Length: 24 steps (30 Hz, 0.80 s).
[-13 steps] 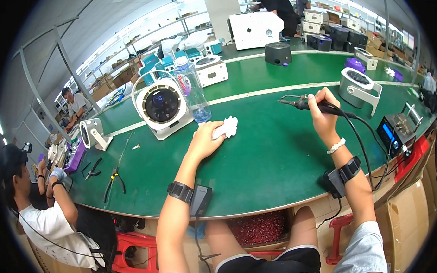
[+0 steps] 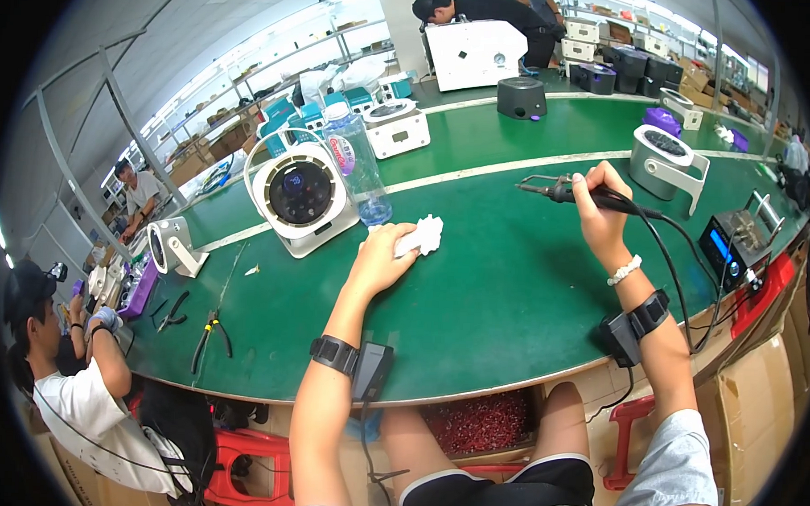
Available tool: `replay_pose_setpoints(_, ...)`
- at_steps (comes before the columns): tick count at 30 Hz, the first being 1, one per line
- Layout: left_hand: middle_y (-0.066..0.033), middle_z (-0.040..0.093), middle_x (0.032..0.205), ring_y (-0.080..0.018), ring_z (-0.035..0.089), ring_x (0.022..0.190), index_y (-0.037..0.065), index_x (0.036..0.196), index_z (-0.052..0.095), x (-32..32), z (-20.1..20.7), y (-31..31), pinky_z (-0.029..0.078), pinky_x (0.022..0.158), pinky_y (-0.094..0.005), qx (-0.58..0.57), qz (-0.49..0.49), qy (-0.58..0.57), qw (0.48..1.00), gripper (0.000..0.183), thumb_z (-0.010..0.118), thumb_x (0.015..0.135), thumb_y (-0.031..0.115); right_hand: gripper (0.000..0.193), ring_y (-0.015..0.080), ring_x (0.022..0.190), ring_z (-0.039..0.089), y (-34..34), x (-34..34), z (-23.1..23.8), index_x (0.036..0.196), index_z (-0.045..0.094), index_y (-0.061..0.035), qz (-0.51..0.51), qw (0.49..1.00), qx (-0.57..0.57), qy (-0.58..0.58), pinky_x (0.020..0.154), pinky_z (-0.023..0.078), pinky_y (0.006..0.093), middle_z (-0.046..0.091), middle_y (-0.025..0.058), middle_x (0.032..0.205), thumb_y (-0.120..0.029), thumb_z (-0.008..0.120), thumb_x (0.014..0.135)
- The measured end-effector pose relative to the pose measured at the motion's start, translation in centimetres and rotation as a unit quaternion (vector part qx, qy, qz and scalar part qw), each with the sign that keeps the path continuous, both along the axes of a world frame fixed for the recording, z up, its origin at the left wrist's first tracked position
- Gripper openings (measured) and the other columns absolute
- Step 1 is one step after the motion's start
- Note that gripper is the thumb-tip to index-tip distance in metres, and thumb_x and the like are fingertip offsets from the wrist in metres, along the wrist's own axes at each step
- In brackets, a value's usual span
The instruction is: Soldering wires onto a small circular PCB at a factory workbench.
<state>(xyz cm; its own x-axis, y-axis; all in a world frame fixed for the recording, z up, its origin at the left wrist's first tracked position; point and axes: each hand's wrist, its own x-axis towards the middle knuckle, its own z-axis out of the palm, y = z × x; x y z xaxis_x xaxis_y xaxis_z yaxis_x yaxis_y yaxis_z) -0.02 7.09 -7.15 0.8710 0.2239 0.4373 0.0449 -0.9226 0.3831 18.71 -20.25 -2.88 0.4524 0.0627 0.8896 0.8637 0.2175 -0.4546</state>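
My left hand [image 2: 382, 259] rests on the green work surface [image 2: 483, 318] with its fingers closed on a crumpled white tissue [image 2: 428, 233]. Raised above the surface, my right hand [image 2: 604, 214] grips a black soldering iron [image 2: 559, 192]; its tip, with a thin curved tube beside it, points left. From the handle a black cable runs down to the soldering station [image 2: 731, 253] with a blue display at the right edge. Just beyond my left hand stands a tall clear plastic bottle [image 2: 361, 176], beside a white device [image 2: 304, 196] with a round dark front and a handle.
Yellow-handled pliers [image 2: 211, 340] and dark cutters [image 2: 173, 312] lie at the left. A grey bracketed device [image 2: 665, 162] stands at the right. Across a white line are a black unit [image 2: 521, 97] and a white device [image 2: 397, 130]. A co-worker [image 2: 88, 394] sits at the left.
The black unit and the white device beyond the line have shifted slightly right. A person at the back has leaned over the large white box. My hands have hardly moved.
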Motion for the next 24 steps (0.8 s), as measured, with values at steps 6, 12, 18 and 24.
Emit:
replay_pose_setpoints(6,-0.0106,0.060,0.099,-0.0288,0.054,0.100,0.007,0.111,0.059,-0.10,0.11,-0.05,0.043,0.085,-0.0401,0.000,0.000,-0.003,1.000,0.040,0.065,0.074,0.022,0.027,0.0055,0.049,0.038,-0.01,-0.08,0.11,0.062,0.041,-0.0028,0.010,1.000,0.001,0.002,0.045,0.030,0.0223,0.043,0.0003,0.053,-0.002,0.063,0.078)
replay_pose_setpoints(12,-0.0101,0.060,0.100,-0.0285,0.055,0.099,0.009,0.111,0.059,-0.01,0.03,-0.09,0.043,0.085,-0.0400,0.007,0.008,0.007,1.000,0.040,0.065,0.074,0.021,0.026,0.0063,0.053,0.039,-0.17,0.34,0.05,0.063,0.040,-0.0029,0.014,0.998,-0.058,0.017,0.049,0.032,0.0228,0.042,0.0007,0.056,-0.003,0.061,0.079)
replay_pose_setpoints(18,-0.0103,0.060,0.100,-0.0284,0.055,0.098,0.008,0.111,0.059,-0.22,0.04,-0.03,0.043,0.084,-0.0393,-0.002,0.011,0.006,1.000,0.040,0.065,0.074,0.022,0.027,0.0076,0.056,0.039,0.13,-0.13,-0.47,0.066,0.037,-0.0044,0.090,0.978,-0.167,0.084,0.051,0.032,0.0255,0.039,0.0001,0.059,-0.007,0.059,0.080)
replay_pose_setpoints(24,-0.0102,0.060,0.100,-0.0278,0.054,0.100,0.008,0.111,0.059,-0.06,0.33,-0.17,0.043,0.085,-0.0390,-0.006,0.009,0.016,1.000,0.040,0.066,0.074,0.022,0.027,0.0082,0.055,0.036,0.05,0.62,-0.42,0.065,0.036,-0.0040,0.059,0.982,-0.166,0.072,0.050,0.030,0.0260,0.037,0.0002,0.057,-0.006,0.059,0.079)
